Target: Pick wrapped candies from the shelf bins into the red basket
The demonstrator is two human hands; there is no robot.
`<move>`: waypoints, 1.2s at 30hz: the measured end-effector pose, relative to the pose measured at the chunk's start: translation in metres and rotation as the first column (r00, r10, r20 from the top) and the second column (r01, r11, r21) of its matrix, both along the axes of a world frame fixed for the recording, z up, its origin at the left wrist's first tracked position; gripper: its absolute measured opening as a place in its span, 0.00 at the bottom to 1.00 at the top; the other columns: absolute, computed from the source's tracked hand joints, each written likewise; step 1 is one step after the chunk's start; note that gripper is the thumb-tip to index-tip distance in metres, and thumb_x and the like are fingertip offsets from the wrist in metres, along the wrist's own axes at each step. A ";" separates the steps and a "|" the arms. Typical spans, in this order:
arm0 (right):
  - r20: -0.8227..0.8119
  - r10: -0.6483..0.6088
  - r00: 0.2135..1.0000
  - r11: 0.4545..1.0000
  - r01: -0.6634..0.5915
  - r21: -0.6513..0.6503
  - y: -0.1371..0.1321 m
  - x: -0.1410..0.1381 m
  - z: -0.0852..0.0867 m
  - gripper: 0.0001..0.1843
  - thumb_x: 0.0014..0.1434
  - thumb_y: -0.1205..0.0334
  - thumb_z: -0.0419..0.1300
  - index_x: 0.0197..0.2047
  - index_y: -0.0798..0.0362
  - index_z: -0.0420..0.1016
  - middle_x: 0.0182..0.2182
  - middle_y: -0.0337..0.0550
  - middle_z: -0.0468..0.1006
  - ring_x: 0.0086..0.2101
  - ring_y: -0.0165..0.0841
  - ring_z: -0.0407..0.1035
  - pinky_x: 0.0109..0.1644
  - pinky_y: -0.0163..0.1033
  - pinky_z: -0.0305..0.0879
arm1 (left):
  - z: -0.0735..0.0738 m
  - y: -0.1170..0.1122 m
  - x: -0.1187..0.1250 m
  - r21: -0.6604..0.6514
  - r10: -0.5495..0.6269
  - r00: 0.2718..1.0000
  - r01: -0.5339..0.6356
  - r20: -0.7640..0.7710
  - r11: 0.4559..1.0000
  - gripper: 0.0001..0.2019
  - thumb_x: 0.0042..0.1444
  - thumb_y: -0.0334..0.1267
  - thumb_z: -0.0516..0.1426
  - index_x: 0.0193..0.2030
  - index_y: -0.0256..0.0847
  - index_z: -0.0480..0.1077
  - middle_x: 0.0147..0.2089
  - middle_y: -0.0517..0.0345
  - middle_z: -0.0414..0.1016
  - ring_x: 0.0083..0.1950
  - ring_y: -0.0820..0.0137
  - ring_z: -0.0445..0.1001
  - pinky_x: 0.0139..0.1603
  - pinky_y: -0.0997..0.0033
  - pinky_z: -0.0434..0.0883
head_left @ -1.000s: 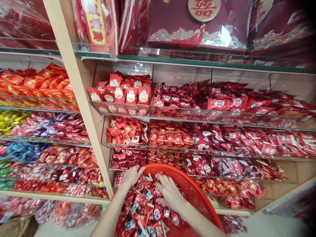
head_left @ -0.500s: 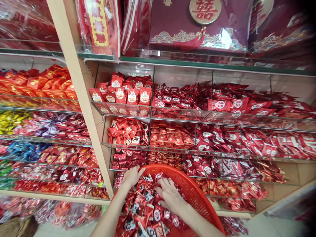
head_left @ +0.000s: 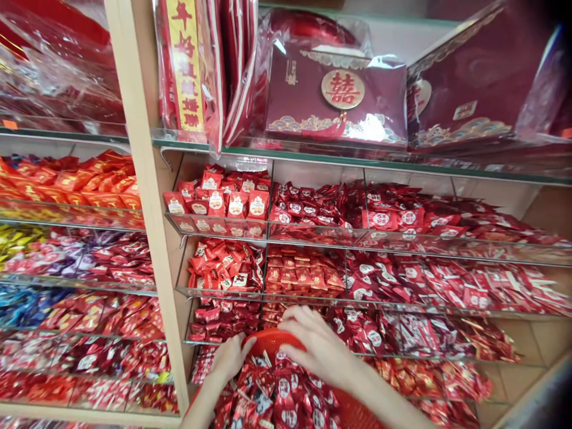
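Note:
A red-orange plastic basket [head_left: 357,410] full of red candy packets [head_left: 286,393] is low in front of me. My left hand [head_left: 230,357] grips its far left rim, with the thumb over the edge. Above the basket's far rim, my right hand [head_left: 313,342] is raised with fingers bent and thumb apart, and I see nothing in it. Its fingertips are close to a shelf section of gold-patterned red packets [head_left: 273,314]. Dark red packets with white oval labels lie in the basket below that hand.
Tiered shelves with clear front lips hold red candy packets [head_left: 308,277] across the middle. A wooden upright [head_left: 143,179] divides them from the left shelves of orange, yellow and blue packets. On the glass shelf [head_left: 357,158] above stand maroon gift boxes [head_left: 308,95] in plastic wrap.
My right hand has lifted out of the packets and moved up to the basket's far rim. The view has tilted upward, so the shelves sit lower. My left hand stays on the rim.

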State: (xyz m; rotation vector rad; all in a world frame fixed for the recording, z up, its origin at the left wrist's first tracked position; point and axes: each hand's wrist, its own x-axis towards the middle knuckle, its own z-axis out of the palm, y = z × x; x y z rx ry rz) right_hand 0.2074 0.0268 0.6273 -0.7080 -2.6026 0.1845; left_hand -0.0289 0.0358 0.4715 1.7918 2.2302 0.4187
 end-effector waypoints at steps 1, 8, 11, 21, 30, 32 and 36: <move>-0.045 0.012 0.999 0.999 -0.010 0.053 0.003 0.002 0.021 0.14 0.59 0.56 0.51 0.47 0.48 0.67 0.45 0.41 0.68 0.45 0.33 0.60 0.50 0.41 0.58 | 0.000 0.000 0.000 0.000 0.003 1.000 -0.003 0.006 1.000 0.26 0.57 0.57 0.37 0.40 0.41 0.67 0.38 0.48 0.77 0.43 0.62 0.75 0.36 0.70 0.65; -0.285 -0.022 0.958 0.905 0.140 0.401 0.061 0.015 0.150 0.13 0.58 0.58 0.52 0.45 0.52 0.69 0.42 0.46 0.70 0.45 0.36 0.63 0.51 0.45 0.58 | -0.001 -0.001 -0.001 0.008 0.000 1.000 0.000 0.018 1.000 0.26 0.57 0.57 0.37 0.42 0.42 0.67 0.39 0.50 0.78 0.44 0.63 0.75 0.38 0.71 0.65; -0.261 -0.171 0.950 0.873 0.269 0.406 0.092 0.013 0.178 0.18 0.56 0.55 0.54 0.48 0.54 0.67 0.43 0.48 0.68 0.46 0.37 0.63 0.52 0.44 0.58 | -0.002 -0.001 -0.001 0.011 0.003 1.000 -0.003 0.011 1.000 0.26 0.58 0.57 0.37 0.41 0.42 0.67 0.39 0.49 0.77 0.43 0.63 0.75 0.38 0.71 0.65; 0.079 -0.383 0.921 0.864 0.327 0.382 0.123 -0.024 0.201 0.28 0.49 0.50 0.60 0.52 0.53 0.66 0.44 0.51 0.68 0.46 0.40 0.63 0.50 0.42 0.58 | 0.001 -0.002 0.000 -0.006 0.013 1.000 -0.013 0.028 1.000 0.25 0.58 0.55 0.38 0.43 0.42 0.67 0.40 0.49 0.77 0.45 0.63 0.74 0.40 0.70 0.66; 0.117 -0.356 0.927 0.880 0.290 0.377 0.131 -0.040 0.209 0.17 0.54 0.55 0.55 0.45 0.53 0.73 0.40 0.46 0.76 0.40 0.34 0.69 0.42 0.34 0.59 | 0.002 -0.002 0.000 0.016 0.009 1.000 -0.009 0.024 1.000 0.24 0.58 0.55 0.38 0.40 0.42 0.68 0.39 0.49 0.78 0.44 0.62 0.75 0.39 0.70 0.66; 0.050 -0.360 0.932 0.866 0.313 0.391 0.133 -0.038 0.210 0.16 0.57 0.55 0.51 0.42 0.53 0.74 0.37 0.46 0.77 0.38 0.35 0.70 0.40 0.34 0.58 | 0.002 -0.002 0.000 0.017 0.011 0.999 -0.012 0.030 1.000 0.24 0.58 0.55 0.39 0.40 0.42 0.68 0.39 0.49 0.78 0.44 0.62 0.75 0.38 0.71 0.65; -0.089 -0.349 0.933 0.837 0.353 0.418 0.136 -0.032 0.213 0.19 0.60 0.54 0.46 0.39 0.54 0.74 0.34 0.47 0.77 0.36 0.35 0.69 0.39 0.35 0.56 | 0.002 -0.003 0.000 0.012 0.014 0.999 -0.015 0.038 1.000 0.24 0.58 0.56 0.39 0.40 0.42 0.67 0.39 0.49 0.78 0.44 0.62 0.75 0.38 0.71 0.66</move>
